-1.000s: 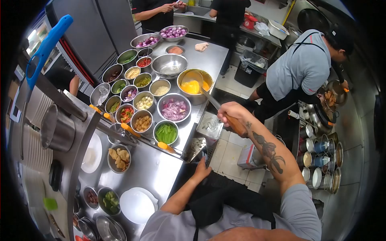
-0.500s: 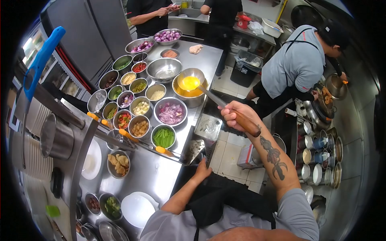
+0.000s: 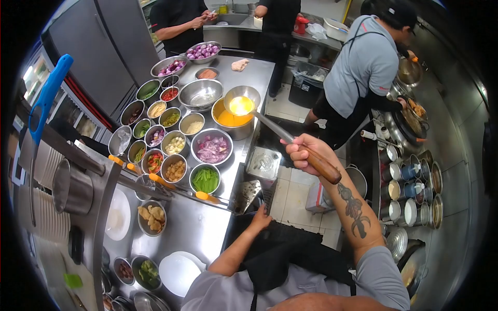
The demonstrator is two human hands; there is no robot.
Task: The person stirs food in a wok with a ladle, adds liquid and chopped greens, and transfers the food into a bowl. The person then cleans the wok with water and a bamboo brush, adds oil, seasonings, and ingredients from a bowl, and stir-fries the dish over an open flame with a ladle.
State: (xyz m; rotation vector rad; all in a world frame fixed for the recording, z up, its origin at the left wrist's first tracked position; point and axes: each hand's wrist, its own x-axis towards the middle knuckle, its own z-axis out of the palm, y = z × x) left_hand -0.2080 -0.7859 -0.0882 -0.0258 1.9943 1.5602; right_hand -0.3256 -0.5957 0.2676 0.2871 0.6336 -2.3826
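My right hand (image 3: 308, 154) is closed around the wooden grip of a long-handled steel ladle (image 3: 270, 126). Bright yellow liquid (image 3: 241, 105) lies in the ladle's bowl, which is over the far side of a steel pot (image 3: 241, 132). Inside that pot is orange-yellow liquid (image 3: 228, 118). Low beside the counter, my left hand (image 3: 261, 218) has its fingers curled at a dark edge next to a steel container (image 3: 249, 194); what they grip is hidden. Near the pot stand an almost bare steel bowl (image 3: 202, 94) and a bowl of chopped purple onion (image 3: 211, 147).
Several steel bowls of cut ingredients fill the counter (image 3: 199, 217), among them sliced greens (image 3: 206, 179). White plates (image 3: 179, 273) lie near its front. A co-worker (image 3: 363, 67) in grey leans over the stove at right. Two people in black stand at the back, near a bin (image 3: 307, 85).
The view has shifted slightly. The ladle bowl sits a little further right over the pot, uncovering more of the liquid below. The co-worker's arm at the stove has moved.
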